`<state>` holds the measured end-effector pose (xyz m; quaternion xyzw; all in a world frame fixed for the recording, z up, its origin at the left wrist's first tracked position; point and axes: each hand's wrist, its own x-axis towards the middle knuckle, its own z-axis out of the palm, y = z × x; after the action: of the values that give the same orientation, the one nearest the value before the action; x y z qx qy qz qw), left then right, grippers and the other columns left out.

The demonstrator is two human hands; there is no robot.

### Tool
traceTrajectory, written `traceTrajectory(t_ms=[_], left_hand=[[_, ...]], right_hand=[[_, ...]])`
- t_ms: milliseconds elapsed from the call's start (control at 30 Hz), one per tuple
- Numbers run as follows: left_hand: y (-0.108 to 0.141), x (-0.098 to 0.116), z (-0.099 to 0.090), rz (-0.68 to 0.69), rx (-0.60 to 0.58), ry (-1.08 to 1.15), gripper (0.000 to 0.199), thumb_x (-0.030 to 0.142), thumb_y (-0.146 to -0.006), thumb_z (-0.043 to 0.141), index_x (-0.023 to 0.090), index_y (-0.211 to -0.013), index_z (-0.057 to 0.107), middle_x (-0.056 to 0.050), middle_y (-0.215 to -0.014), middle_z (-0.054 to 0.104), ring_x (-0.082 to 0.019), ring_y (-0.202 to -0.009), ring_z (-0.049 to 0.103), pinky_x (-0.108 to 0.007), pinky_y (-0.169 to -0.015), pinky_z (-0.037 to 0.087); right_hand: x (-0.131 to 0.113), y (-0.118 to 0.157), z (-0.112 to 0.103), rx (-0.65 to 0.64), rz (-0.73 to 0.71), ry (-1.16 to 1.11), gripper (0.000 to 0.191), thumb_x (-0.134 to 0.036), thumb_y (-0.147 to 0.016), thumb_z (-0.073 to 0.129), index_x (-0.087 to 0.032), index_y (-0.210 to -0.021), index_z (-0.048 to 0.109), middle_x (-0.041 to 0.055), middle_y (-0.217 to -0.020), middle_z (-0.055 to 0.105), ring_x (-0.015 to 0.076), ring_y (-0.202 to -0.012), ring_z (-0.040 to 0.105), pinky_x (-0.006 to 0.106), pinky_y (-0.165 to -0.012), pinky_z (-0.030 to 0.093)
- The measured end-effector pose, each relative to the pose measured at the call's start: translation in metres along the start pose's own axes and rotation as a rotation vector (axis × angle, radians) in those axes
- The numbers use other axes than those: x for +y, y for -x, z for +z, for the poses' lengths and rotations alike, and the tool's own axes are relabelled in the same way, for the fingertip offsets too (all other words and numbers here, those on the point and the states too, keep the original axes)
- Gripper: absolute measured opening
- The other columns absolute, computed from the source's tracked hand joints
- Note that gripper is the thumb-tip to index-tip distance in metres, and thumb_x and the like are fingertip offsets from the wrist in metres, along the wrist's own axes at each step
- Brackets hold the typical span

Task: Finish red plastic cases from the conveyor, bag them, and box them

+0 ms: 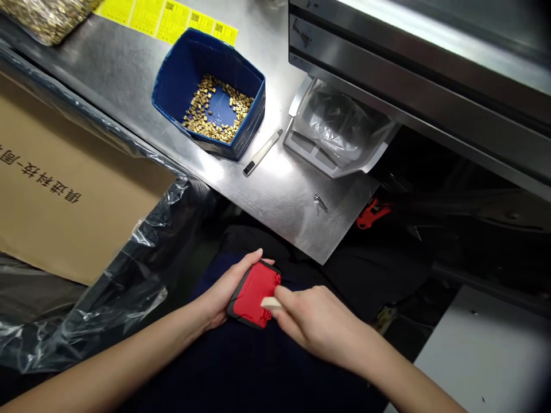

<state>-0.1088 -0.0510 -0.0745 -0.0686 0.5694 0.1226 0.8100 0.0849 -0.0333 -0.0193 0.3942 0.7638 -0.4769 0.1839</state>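
Observation:
My left hand (228, 289) is wrapped round a flat red plastic part with a black rim (253, 291), held above my lap. Small moulded details stand along the part's right edge. In my right hand (307, 315) is a pale, flat-ended blade-like tool (271, 302), pinched between thumb and fingers. Its tip lies over the right edge of the red part; whether it touches is hard to tell. The rest of the tool is hidden inside my fist.
On the metal table (275, 212) stand a blue bin (172, 109) with small brass pieces (219, 129) and a grey bin (310, 154) lined with clear plastic. A white-handled cutter-like tool (262, 152), nail clippers (320, 203) and yellow labels (148, 17) lie there. A metal machine frame (387, 69) overhangs at right.

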Motion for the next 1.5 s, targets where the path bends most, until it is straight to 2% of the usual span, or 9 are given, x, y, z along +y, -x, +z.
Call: traceTrajectory(t_ms=[100,467,600,733,933,1067,1233,1333,1500], left_hand=[[0.002,-0.001,0.001,0.057,0.031,-0.030,0.052,0.063,-0.088,0.069,0.017,-0.113,0.074,-0.009,-0.084,0.078,-0.021,-0.065,0.071,-0.027,-0.056,0.057],[0.002,-0.001,-0.002,0.042,0.015,-0.017,0.053,0.062,-0.087,0.069,0.016,-0.112,0.075,-0.010,-0.079,0.076,-0.019,-0.059,0.067,-0.026,-0.054,0.056],[0.000,-0.002,-0.002,0.044,0.014,-0.033,0.053,0.061,-0.087,0.070,0.017,-0.117,0.074,-0.011,-0.090,0.079,-0.022,-0.068,0.071,-0.027,-0.057,0.057],[-0.002,-0.002,-0.004,0.006,-0.012,-0.032,0.054,0.064,-0.088,0.068,0.016,-0.112,0.075,-0.007,-0.077,0.076,-0.019,-0.061,0.068,-0.025,-0.055,0.055],[-0.003,0.005,-0.003,-0.058,-0.064,-0.047,0.055,0.064,-0.091,0.064,0.016,-0.118,0.072,-0.012,-0.093,0.079,-0.023,-0.072,0.073,-0.028,-0.061,0.059],[-0.004,0.005,-0.003,-0.075,-0.041,-0.026,0.055,0.063,-0.091,0.065,0.017,-0.120,0.072,-0.010,-0.087,0.078,-0.020,-0.066,0.071,-0.026,-0.057,0.057],[-0.005,0.004,-0.003,-0.049,-0.041,-0.021,0.052,0.062,-0.091,0.066,0.017,-0.115,0.073,-0.011,-0.091,0.078,-0.022,-0.070,0.073,-0.027,-0.060,0.059],[-0.006,0.003,-0.004,-0.047,-0.028,-0.002,0.052,0.063,-0.091,0.066,0.016,-0.114,0.073,-0.009,-0.083,0.077,-0.019,-0.063,0.070,-0.025,-0.056,0.057],[-0.006,0.002,-0.006,-0.034,-0.045,0.042,0.057,0.066,-0.089,0.066,0.017,-0.119,0.071,-0.012,-0.094,0.079,-0.024,-0.073,0.074,-0.030,-0.062,0.060]], right_hand=[[-0.004,0.000,0.002,0.020,0.023,0.022,0.022,-0.039,-0.110,0.040,-0.024,-0.106,0.056,0.0008,-0.085,0.077,0.0189,-0.068,0.071,0.029,-0.057,0.024],[-0.014,-0.004,-0.001,0.032,0.109,0.069,0.028,-0.040,-0.111,0.035,-0.022,-0.108,0.056,0.0024,-0.082,0.078,0.0200,-0.065,0.072,0.030,-0.055,0.024],[-0.014,-0.006,-0.003,-0.015,0.046,0.072,0.023,-0.038,-0.109,0.041,-0.023,-0.102,0.057,0.0012,-0.080,0.077,0.0205,-0.064,0.072,0.031,-0.055,0.024],[-0.007,-0.009,-0.004,0.041,0.028,0.106,0.025,-0.039,-0.110,0.039,-0.023,-0.115,0.058,0.0026,-0.087,0.079,0.0215,-0.069,0.073,0.032,-0.056,0.023],[-0.006,-0.013,-0.005,0.000,-0.133,0.135,0.031,-0.045,-0.111,0.037,-0.023,-0.097,0.056,-0.0011,-0.078,0.075,0.0163,-0.060,0.067,0.031,-0.052,0.018],[-0.003,-0.016,-0.008,0.020,-0.083,0.154,0.031,-0.044,-0.111,0.037,-0.022,-0.098,0.055,-0.0003,-0.078,0.075,0.0153,-0.058,0.066,0.031,-0.053,0.017],[0.002,-0.016,-0.011,-0.013,-0.166,0.170,0.026,-0.044,-0.109,0.042,-0.024,-0.099,0.056,-0.0015,-0.078,0.074,0.0149,-0.060,0.066,0.031,-0.052,0.016],[0.000,-0.017,-0.011,0.010,-0.076,0.200,0.032,-0.045,-0.110,0.038,-0.023,-0.098,0.057,-0.0005,-0.074,0.073,0.0158,-0.057,0.065,0.032,-0.052,0.017],[-0.008,-0.018,-0.018,0.021,-0.108,0.176,0.032,-0.045,-0.109,0.039,-0.023,-0.095,0.058,-0.0009,-0.072,0.072,0.0163,-0.054,0.064,0.031,-0.052,0.018]])
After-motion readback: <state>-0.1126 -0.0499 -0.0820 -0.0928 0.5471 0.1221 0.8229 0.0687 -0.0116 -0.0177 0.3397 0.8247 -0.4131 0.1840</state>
